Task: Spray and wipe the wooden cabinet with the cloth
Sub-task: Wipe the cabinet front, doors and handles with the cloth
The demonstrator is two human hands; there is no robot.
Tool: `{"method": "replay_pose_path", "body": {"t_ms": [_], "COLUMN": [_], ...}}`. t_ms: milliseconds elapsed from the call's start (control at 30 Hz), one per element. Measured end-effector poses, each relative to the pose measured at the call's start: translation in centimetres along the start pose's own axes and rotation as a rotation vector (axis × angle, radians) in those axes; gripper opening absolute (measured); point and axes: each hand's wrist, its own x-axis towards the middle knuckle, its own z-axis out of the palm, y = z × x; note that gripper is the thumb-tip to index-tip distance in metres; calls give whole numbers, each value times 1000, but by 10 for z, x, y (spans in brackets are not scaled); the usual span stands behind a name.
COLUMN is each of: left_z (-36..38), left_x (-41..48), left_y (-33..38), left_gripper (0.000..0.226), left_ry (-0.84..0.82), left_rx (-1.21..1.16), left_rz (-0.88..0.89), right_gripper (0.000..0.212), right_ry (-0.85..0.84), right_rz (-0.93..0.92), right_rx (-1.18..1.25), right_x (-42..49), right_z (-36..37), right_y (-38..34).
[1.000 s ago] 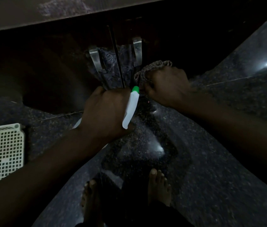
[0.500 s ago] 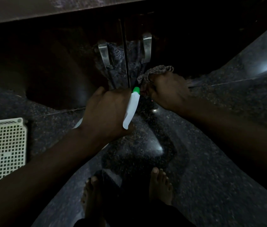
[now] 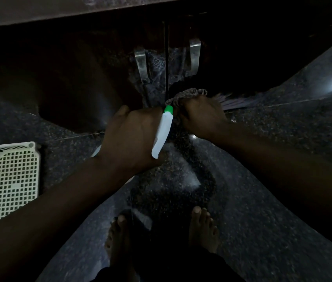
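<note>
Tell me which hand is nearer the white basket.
Left. The left hand, holding the bottle, is up and right of the basket; the right hand, gripping the cloth, is farther right still.

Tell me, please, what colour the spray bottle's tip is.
Green tip on a white bottle; head view.

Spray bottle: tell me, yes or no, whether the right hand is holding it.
No, the left hand grips the spray bottle, while the right hand holds the cloth.
</note>
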Motion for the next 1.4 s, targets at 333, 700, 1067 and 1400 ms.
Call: {"method": "replay_pose_path", "body": {"t_ms": [333,700,1067,1400], "left_z": [16,35,27,21], "left_x": [-7,-27,-41,-35], "left_y": [-20,-34,-35,-39], "left_gripper": [10,34,19,16], "left_ry": [-40,-151,-45,3], "left_rx": [106,317,129,87], "left_rz": [-56,-13,-4,0], "right_gripper": [18,18,24,22], "right_ry": [67,83,149,115], "right_rz": [-7,-17,-75,-71], "right_rx": [-47,-58,40,-4], "right_x": [-3,-2,10,14], "right_z": [-2,-8,-13,-4], "right_y": [12,-1,-29,-32]}}
